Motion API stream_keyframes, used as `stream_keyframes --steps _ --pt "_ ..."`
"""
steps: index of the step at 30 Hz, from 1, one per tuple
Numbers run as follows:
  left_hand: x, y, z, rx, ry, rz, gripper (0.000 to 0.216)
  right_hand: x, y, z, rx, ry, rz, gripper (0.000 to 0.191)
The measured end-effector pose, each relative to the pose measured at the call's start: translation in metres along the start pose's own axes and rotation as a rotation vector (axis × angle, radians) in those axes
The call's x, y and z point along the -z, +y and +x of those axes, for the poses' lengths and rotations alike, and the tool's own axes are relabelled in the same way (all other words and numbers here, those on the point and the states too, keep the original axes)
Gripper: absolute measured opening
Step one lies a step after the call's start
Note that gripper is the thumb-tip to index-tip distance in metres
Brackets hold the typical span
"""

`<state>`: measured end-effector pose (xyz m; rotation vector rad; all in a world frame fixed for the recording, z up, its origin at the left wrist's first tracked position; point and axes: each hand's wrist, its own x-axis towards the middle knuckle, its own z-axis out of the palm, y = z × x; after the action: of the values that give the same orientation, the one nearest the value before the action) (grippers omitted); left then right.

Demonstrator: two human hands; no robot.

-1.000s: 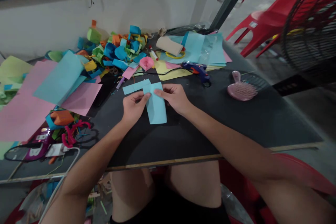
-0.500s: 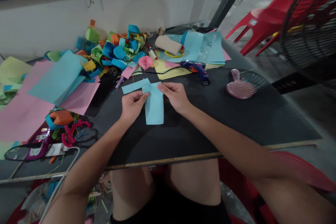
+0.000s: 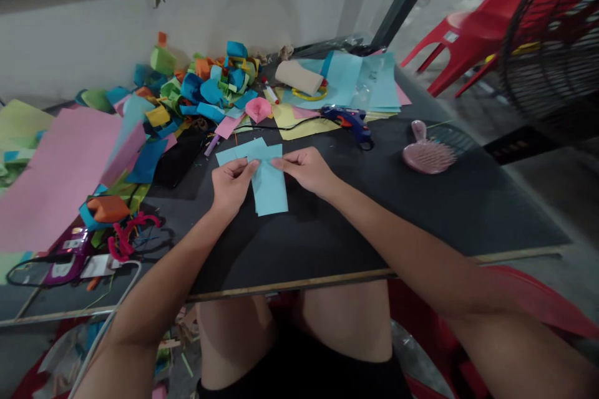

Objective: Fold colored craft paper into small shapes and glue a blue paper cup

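A light blue strip of paper (image 3: 270, 190), folded in layers, is held between my two hands above the dark table. My left hand (image 3: 231, 184) pinches its upper left edge with thumb and fingers. On the other side my right hand (image 3: 306, 168) grips the upper right edge the same way. Another light blue paper piece (image 3: 241, 151) lies just behind my left hand, partly covered by the fingers. A pink paper shape (image 3: 259, 110) and a purple stick (image 3: 212, 144) rest a little farther back.
Behind my hands is a heap of coloured folded paper (image 3: 206, 90). A glue gun (image 3: 350, 121) and a pink hairbrush (image 3: 430, 153) lie to the right. Pink paper sheets (image 3: 60, 162) cover the left side, near a fuchsia device (image 3: 70, 259). A black fan (image 3: 552, 43) stands at far right.
The folded strip has tilted slightly and its layers now lie flatter, with both hands closer together at its top. At left, the light blue sheet has shifted, baring darker blue and yellow-green paper.
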<state>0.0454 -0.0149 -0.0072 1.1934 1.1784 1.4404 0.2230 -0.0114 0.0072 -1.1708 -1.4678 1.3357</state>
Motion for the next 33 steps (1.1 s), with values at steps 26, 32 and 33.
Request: stream_keyframes --steps 26,32,33 --pt "0.015 -0.01 0.025 0.257 -0.207 -0.11 0.05 -0.004 0.017 0.003 -0.163 -0.213 0.109 0.038" --pt "0.015 -0.009 0.022 0.342 -0.176 -0.201 0.045 0.012 0.022 0.008 0.435 0.097 -0.369 0.042" --pt "0.014 -0.007 0.021 0.346 -0.193 -0.202 0.044 0.014 0.021 0.009 0.548 0.073 -0.441 0.042"
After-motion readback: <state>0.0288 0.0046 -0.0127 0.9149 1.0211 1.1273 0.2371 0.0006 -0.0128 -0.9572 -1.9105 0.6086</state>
